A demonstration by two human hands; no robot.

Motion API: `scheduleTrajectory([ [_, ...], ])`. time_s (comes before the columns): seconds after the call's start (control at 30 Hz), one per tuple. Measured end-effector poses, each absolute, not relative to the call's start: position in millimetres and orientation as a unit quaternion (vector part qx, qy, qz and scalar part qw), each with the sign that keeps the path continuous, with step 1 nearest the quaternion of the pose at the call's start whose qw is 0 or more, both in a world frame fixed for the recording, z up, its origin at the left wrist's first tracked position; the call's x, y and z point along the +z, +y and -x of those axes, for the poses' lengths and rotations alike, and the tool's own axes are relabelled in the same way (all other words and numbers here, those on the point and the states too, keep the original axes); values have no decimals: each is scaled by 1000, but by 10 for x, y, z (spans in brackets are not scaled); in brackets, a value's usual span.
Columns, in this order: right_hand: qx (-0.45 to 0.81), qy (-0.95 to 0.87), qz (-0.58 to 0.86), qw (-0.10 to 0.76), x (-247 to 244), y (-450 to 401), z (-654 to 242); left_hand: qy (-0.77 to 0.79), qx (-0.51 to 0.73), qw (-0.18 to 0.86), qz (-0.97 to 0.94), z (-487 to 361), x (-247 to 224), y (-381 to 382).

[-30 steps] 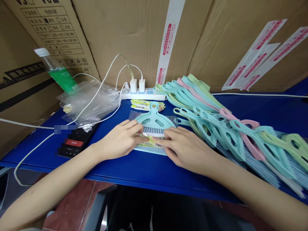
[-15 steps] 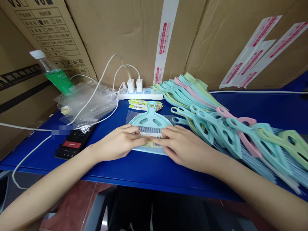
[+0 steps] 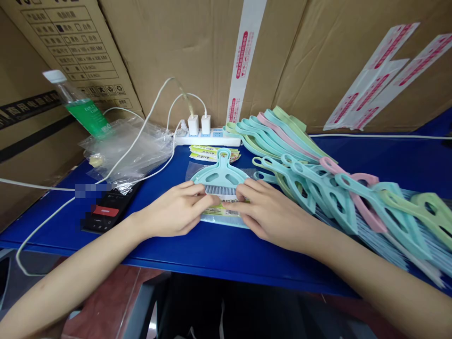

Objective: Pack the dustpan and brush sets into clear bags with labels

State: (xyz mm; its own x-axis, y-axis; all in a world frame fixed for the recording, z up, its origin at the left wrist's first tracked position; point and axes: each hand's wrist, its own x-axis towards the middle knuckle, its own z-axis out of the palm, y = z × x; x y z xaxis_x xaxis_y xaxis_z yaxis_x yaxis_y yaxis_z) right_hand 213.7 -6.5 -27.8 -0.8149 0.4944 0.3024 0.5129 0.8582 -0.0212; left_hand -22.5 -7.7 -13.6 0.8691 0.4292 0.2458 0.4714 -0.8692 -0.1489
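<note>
A light blue dustpan and brush set point(image 3: 223, 175) lies on the blue table, handle pointing away from me, in a clear plastic bag point(image 3: 192, 170). A yellow and white label point(image 3: 226, 211) crosses it below the bristles. My left hand point(image 3: 180, 207) grips the bag's left side, fingers bent, its index finger at the label. My right hand point(image 3: 264, 209) grips the right side, thumb and fingers drawn together at the label. The palms hide the lower corners of the bag. Just behind the handle is a small pile of printed labels point(image 3: 208, 154).
Several dustpans point(image 3: 293, 136) and brushes point(image 3: 332, 193) are heaped on the right. Clear bags point(image 3: 130, 146), a green-labelled bottle point(image 3: 86, 115) and a phone point(image 3: 109, 209) are at the left. A power strip point(image 3: 212, 139) with white cables stands before cardboard boxes point(image 3: 183, 42).
Both hands stay on the bagged set, with only slight finger movement. My left index finger has shifted a little at the label. The whole view has moved very slightly.
</note>
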Motion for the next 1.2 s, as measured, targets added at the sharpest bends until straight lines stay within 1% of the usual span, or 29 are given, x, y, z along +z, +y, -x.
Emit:
scheduleTrajectory([
  [0.07,-23,-951,271,149,-278,-65,-2142,-214,-116,127,961,212,-119,-90],
  [0.13,-22,-951,271,146,-272,-67,-2145,-211,-128,130,960,208,-111,-91],
  [0.37,-81,-951,262,145,-253,-102,-2116,-247,-101,61,962,235,-130,-59],
  [0.5,-105,-952,253,139,-252,-101,-2111,-252,-106,45,961,242,-133,-54],
  [0.73,-110,-954,244,133,-247,-83,-2119,-250,-107,49,961,245,-143,-44],
  [0.97,-133,-953,233,142,-281,-94,-2088,-232,-94,78,965,223,-167,-45],
  [1.2,-110,-957,230,136,-293,-77,-2098,-220,-92,77,968,209,-165,-50],
])
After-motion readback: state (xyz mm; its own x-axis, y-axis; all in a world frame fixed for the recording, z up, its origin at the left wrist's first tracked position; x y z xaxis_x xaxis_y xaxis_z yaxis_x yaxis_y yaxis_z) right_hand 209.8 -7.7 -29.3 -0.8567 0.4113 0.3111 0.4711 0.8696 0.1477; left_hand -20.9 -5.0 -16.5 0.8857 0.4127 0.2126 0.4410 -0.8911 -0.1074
